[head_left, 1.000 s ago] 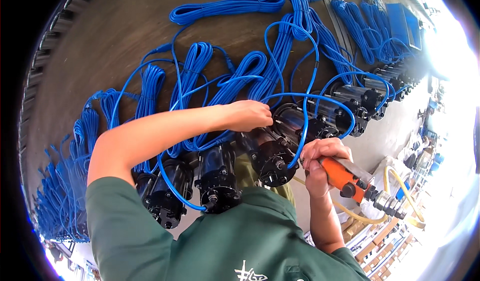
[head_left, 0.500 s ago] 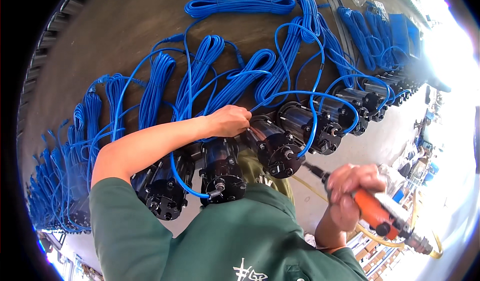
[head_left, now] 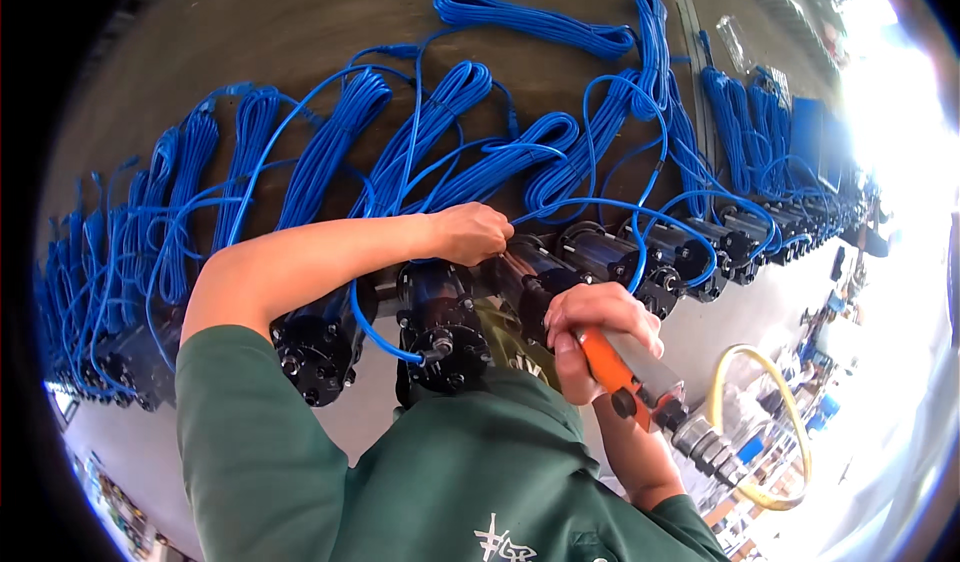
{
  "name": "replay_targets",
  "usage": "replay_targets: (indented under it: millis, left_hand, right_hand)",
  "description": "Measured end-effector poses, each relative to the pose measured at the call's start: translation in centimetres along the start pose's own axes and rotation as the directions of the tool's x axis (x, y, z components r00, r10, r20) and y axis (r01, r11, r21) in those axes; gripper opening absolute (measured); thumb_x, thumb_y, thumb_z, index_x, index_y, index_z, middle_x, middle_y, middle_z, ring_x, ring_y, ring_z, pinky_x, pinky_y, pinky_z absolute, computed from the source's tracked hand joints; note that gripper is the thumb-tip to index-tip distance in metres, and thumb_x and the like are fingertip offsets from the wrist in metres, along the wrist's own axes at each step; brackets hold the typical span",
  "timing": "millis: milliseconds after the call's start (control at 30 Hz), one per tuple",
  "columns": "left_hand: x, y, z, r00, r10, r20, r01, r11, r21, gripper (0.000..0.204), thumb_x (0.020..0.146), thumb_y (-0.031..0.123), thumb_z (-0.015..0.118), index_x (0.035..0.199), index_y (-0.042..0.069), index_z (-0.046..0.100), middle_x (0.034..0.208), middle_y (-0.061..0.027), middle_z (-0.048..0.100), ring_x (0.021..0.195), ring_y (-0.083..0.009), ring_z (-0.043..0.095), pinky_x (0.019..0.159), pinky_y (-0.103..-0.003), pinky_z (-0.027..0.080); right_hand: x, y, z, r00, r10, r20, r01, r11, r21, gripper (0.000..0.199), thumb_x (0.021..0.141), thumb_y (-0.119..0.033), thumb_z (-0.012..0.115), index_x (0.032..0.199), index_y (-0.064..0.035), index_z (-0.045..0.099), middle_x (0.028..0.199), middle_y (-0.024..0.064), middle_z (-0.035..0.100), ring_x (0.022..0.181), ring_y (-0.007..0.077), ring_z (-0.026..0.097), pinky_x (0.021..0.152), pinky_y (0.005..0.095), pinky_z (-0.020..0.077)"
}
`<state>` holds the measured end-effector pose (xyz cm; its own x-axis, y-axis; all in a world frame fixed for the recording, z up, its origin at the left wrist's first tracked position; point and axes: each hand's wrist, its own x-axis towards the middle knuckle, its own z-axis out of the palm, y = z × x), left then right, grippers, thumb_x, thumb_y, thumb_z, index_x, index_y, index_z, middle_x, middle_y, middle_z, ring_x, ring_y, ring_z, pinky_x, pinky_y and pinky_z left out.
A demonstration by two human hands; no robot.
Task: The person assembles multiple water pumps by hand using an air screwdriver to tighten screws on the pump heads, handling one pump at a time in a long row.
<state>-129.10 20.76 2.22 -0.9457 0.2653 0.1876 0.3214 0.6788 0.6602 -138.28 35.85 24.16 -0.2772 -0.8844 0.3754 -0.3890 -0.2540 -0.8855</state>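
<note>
My right hand is wrapped around an orange and grey air-powered driver. The tool's dark nose meets the near end of a dark cylindrical unit with a clear, rod-braced body; hand and tool hide most of that end cap. At the unit's far end my left hand is closed, fingertips pinched together beside the rim. Whatever lies between those fingers is too small or hidden to make out. Just left stands a similar unit, with a blue cable running into its end fitting.
Bundled blue cables lie over the brown tabletop. More dark cylindrical units line the table's edge on both sides. A yellow hose loops behind the tool. A blue box stands at the far right.
My right hand has carried the driver leftward and upward, bringing its nose onto the unit's near end. My left hand keeps its place at the far end. The view has shifted slightly.
</note>
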Motion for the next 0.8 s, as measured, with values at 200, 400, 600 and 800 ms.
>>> replay_targets:
  millis: [200, 400, 600, 800]
  left_hand:
    - [0.8, 0.7, -4.4, 0.969, -0.064, 0.239, 0.021, 0.984, 0.179, 0.008, 0.079, 0.011, 0.066, 0.080, 0.006, 0.072, 0.093, -0.0096, 0.069, 0.097, -0.0300, 0.066, 0.079, -0.042, 0.056]
    - [0.5, 11.2, -18.1, 0.646, -0.746, -0.164, 0.747, 0.573, 0.337, 0.020, 0.078, 0.020, 0.072, 0.079, -0.001, 0.072, 0.078, -0.0223, 0.070, 0.077, -0.0375, 0.070, 0.063, -0.046, 0.058]
    - [1.7, 30.8, -6.5, -0.151, 0.188, -0.970, 0.646, 0.762, 0.047, 0.007, 0.093, -0.002, 0.055, 0.098, -0.005, 0.060, 0.087, -0.0107, 0.061, 0.073, -0.0133, 0.052, 0.064, -0.024, 0.041]
    - [8.7, 27.0, 12.4, -0.732, -0.539, -0.417, 0.120, 0.501, -0.857, 0.006, 0.097, 0.008, 0.060, 0.098, 0.002, 0.062, 0.093, -0.0073, 0.070, 0.073, -0.0108, 0.059, 0.063, -0.027, 0.046]
  right_hand:
    - [0.2, 0.9, -0.5, 0.997, -0.025, 0.077, 0.023, 0.999, 0.034, 0.022, 0.078, 0.004, 0.063, 0.100, 0.0034, 0.059, 0.081, 0.0149, 0.063, 0.064, 0.0171, 0.063, 0.062, 0.0304, 0.0572]
    - [-0.1, -2.3, -3.6, 0.977, 0.035, 0.212, -0.066, 0.988, 0.141, 0.024, 0.081, -0.004, 0.067, 0.104, -0.0012, 0.060, 0.088, 0.0098, 0.062, 0.075, 0.0162, 0.063, 0.068, 0.0291, 0.0534]
    - [-4.1, -9.0, -15.4, 0.939, -0.340, -0.056, 0.307, 0.752, 0.584, 0.040, 0.085, 0.004, 0.060, 0.124, -0.0029, 0.051, 0.092, 0.0056, 0.055, 0.065, 0.0151, 0.057, 0.063, 0.0336, 0.0510]
    - [-6.8, -9.9, -21.8, 0.917, -0.355, -0.185, 0.378, 0.619, 0.688, 0.042, 0.084, -0.001, 0.052, 0.125, -0.0006, 0.051, 0.097, 0.0075, 0.050, 0.064, 0.0115, 0.053, 0.063, 0.0314, 0.0477]
